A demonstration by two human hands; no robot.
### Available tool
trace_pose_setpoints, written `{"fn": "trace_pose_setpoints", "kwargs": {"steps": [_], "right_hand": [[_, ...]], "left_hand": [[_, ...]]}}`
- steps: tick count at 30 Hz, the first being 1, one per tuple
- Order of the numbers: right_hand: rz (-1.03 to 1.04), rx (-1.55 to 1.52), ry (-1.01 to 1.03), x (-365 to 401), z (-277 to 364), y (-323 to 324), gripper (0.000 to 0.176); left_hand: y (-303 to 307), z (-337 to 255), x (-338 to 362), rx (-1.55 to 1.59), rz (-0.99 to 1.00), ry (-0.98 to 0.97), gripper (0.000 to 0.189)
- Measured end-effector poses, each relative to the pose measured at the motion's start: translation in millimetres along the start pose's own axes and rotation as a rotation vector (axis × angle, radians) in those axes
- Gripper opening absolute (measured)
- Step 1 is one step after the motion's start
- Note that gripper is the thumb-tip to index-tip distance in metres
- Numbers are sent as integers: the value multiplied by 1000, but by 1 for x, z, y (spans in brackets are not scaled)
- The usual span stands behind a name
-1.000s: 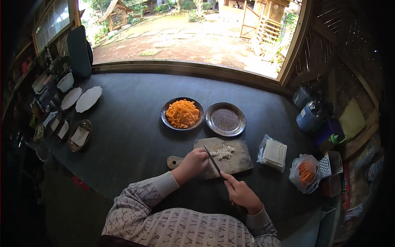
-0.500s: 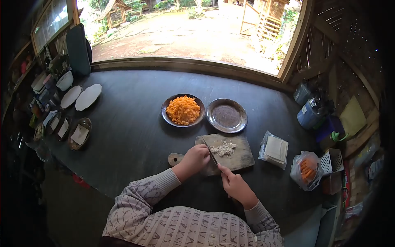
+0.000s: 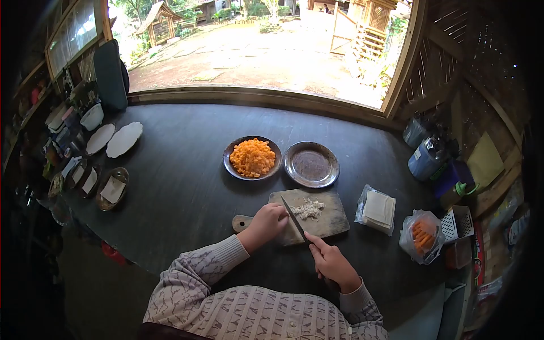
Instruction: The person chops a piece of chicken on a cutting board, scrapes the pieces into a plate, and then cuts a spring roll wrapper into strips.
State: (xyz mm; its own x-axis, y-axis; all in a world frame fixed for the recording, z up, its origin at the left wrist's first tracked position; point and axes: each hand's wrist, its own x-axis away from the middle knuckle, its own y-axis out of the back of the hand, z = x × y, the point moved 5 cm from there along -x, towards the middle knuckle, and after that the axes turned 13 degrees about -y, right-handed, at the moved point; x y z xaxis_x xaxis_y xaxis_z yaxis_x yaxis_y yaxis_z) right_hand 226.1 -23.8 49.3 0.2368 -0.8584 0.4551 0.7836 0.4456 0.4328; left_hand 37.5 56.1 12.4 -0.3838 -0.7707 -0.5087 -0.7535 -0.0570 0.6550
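My right hand (image 3: 333, 262) is wrapped round the handle of a kitchen knife (image 3: 296, 219), its blade slanting up and left over the wooden cutting board (image 3: 331, 224). A small heap of pale, shredded or chopped food (image 3: 307, 209) lies on the board, right of the blade. Close along the blade's left side is my left hand (image 3: 268, 222), with fingers curled down at the board's left part. Whatever those fingertips pinch is hidden. Beyond the board stand a dark plate of diced orange pieces, probably carrot (image 3: 253, 158), and a bare dark plate (image 3: 312, 164).
To the right lie a plastic packet of square pale sheets (image 3: 377, 210), a clear bag of orange sticks (image 3: 422, 236) and a white basket (image 3: 457, 222). White scalloped plates (image 3: 124, 140) and small oval dishes (image 3: 113, 189) are at left. A window ledge (image 3: 249, 97) bounds the table's back.
The knife and my right hand have shifted slightly right and down, so the blade stands a little farther from my left fingers. The whole view has tilted slightly.
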Motion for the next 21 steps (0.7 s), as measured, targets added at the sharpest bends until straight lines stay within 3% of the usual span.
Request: {"fn": "trace_pose_setpoints", "kwargs": {"steps": [21], "right_hand": [[7, 0, 9, -7, -2, -8, 38]], "left_hand": [[1, -6, -3, -31, 13, -76, 13]]}}
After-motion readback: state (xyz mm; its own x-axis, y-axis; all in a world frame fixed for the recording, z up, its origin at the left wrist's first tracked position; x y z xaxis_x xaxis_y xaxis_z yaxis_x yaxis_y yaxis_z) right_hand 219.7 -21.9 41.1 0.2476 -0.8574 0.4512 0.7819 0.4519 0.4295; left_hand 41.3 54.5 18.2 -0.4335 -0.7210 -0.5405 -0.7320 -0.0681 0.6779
